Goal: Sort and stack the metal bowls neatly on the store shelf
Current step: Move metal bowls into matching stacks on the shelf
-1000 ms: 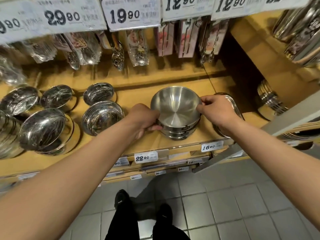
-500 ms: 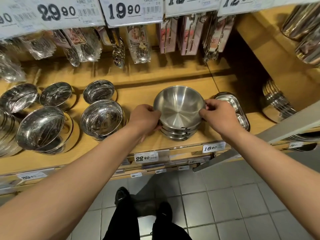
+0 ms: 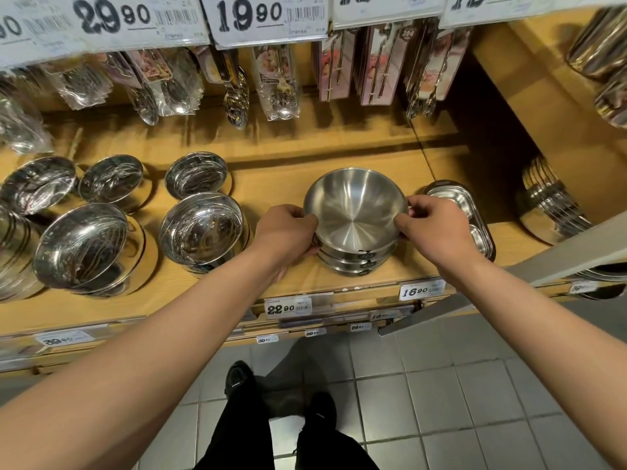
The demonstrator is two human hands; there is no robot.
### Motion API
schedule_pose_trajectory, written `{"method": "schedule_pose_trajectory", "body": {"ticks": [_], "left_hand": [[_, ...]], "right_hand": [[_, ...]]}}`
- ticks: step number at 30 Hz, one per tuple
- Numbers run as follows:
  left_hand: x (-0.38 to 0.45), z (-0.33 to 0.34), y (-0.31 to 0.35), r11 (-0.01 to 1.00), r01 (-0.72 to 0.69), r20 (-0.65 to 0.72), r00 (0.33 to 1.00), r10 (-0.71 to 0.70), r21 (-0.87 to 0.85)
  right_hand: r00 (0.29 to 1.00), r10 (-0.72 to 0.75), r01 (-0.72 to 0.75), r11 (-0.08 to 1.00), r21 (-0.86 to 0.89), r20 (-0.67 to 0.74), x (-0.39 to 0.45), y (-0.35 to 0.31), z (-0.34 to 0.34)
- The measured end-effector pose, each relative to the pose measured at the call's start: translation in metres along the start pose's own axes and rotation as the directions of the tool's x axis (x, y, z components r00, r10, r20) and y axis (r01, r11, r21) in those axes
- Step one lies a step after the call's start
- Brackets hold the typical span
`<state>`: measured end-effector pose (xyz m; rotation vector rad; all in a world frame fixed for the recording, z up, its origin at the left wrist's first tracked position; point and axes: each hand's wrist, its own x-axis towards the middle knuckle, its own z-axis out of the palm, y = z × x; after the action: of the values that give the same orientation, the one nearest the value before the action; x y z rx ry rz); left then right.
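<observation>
Left hand (image 3: 285,232) and right hand (image 3: 432,228), fingers curled, grip opposite rims of the top bowl (image 3: 355,206) on a nested stack (image 3: 356,261) at the shelf (image 3: 288,184) front; shiny bowls (image 3: 202,228) left of the stack, hanging utensil packs (image 3: 276,83) behind it

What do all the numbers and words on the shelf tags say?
"29 90": big tag hanging at upper left.
"19 90": big tag hanging at top middle.
"304": round sticker on a hanging packet.
"22 90": small tag on the shelf edge.
"16 90": small tag on the shelf edge, right.
"39 90": small tag at lower left, blurry.
Lower-shelf tags, barcodes and small print: too blurred to read.
</observation>
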<state>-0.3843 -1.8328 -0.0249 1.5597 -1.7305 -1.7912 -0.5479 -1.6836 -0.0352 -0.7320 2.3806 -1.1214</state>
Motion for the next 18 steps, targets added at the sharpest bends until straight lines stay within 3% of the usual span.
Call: {"method": "schedule_pose_trajectory", "body": {"ticks": [12, 18], "left_hand": [[-0.0015, 0.0041, 0.0025, 0.998, -0.038, -0.047, 0.998, 0.04, 0.048], [-0.0018, 0.0051, -0.0035, 0.995, -0.068, -0.079, 0.994, 0.074, 0.069]], "right_hand": [[0.995, 0.096, -0.098, 0.993, 0.061, 0.038, 0.0013, 0.0001, 0.0002], [0.997, 0.068, -0.071, 0.996, 0.055, 0.048, -0.0008, -0.0004, -0.0018]]}}
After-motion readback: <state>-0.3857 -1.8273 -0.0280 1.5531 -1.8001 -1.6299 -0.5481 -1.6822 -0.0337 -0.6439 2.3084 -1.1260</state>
